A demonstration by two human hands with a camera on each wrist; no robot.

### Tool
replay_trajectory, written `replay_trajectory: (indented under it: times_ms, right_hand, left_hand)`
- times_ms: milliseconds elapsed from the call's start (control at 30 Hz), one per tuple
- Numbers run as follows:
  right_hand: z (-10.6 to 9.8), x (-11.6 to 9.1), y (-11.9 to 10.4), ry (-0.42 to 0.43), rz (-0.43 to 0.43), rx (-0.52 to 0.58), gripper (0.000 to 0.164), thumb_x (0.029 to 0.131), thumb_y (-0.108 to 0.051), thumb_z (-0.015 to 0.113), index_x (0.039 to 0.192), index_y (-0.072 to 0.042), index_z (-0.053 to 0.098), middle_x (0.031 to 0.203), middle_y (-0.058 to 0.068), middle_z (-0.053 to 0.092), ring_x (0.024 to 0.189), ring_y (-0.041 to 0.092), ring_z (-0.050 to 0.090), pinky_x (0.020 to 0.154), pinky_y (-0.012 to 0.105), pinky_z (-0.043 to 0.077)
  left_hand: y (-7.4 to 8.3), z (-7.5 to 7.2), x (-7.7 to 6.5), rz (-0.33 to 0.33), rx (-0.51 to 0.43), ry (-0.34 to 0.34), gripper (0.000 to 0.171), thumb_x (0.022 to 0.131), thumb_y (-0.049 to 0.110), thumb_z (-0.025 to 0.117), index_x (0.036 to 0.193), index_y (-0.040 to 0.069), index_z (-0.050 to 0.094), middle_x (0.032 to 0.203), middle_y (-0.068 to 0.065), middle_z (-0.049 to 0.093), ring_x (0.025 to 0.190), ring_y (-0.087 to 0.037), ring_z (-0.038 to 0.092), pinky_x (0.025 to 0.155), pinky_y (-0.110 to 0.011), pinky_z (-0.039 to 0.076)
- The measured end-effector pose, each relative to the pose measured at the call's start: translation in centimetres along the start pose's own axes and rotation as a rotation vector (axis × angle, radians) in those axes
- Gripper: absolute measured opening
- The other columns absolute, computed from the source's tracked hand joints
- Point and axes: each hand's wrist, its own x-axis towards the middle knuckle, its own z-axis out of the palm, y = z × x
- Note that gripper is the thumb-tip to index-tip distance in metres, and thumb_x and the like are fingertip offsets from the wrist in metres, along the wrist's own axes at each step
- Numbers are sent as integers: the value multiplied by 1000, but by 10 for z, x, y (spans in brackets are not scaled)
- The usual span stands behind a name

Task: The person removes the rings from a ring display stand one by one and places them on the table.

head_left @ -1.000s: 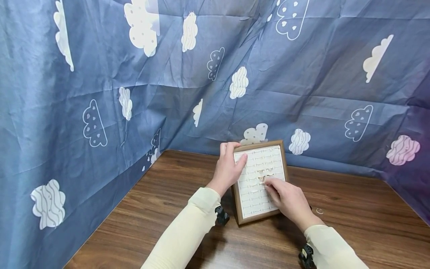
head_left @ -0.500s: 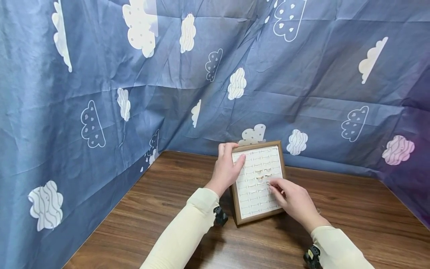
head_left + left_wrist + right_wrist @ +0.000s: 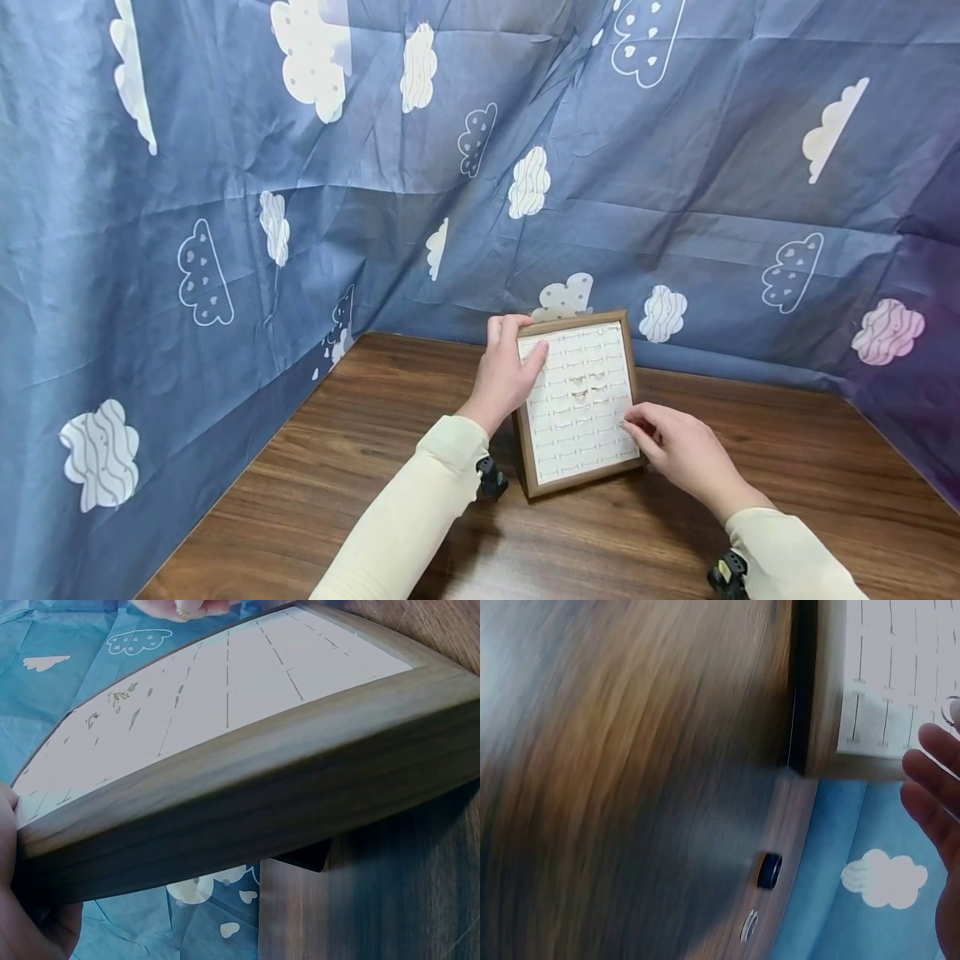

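A ring display board [image 3: 581, 433], white with rows of slits in a brown wooden frame, stands tilted back on the table. Several gold-coloured rings [image 3: 579, 393] sit in slits around its middle. At the upper left corner my left hand [image 3: 507, 375] grips the frame, thumb over the front and fingers behind the top edge; part of that hand also shows in the left wrist view. My right hand [image 3: 678, 450] is at the board's right edge, pinching a thin silver ring [image 3: 949, 710] between thumb and fingertips.
On the wooden table [image 3: 787, 467], a black ring [image 3: 769, 871] and a silver ring [image 3: 749, 927] lie beyond the frame in the right wrist view. A blue cloth [image 3: 720, 183] with cloud prints hangs behind the table and along its left.
My right hand has moved from the middle of the board to its right edge, away from the slits near the gold-coloured rings. The left hand keeps its grip on the frame.
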Motion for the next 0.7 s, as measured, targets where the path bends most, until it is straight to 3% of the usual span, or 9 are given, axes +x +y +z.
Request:
replay_trajectory:
  times_ms: [167, 700]
  right_hand:
    - [-7, -7, 10, -76, 44, -4, 16, 95, -15, 82, 96, -27, 72, 78, -23, 59, 69, -8, 46, 63, 27, 43]
    - [-18, -35, 42, -209, 151, -50, 11, 95, -19, 82, 94, -26, 73, 79, -20, 62, 71, -6, 51, 65, 30, 47]
  left_hand:
    - [1, 0, 0, -12, -3, -3, 43, 108, 37, 62, 147, 20, 51, 143, -8, 45, 85, -28, 64, 82, -43, 56]
    - [2, 0, 0, -2, 0, 0, 44, 108, 36, 62, 147, 17, 51, 142, -9, 45, 86, -28, 64, 83, -43, 57]
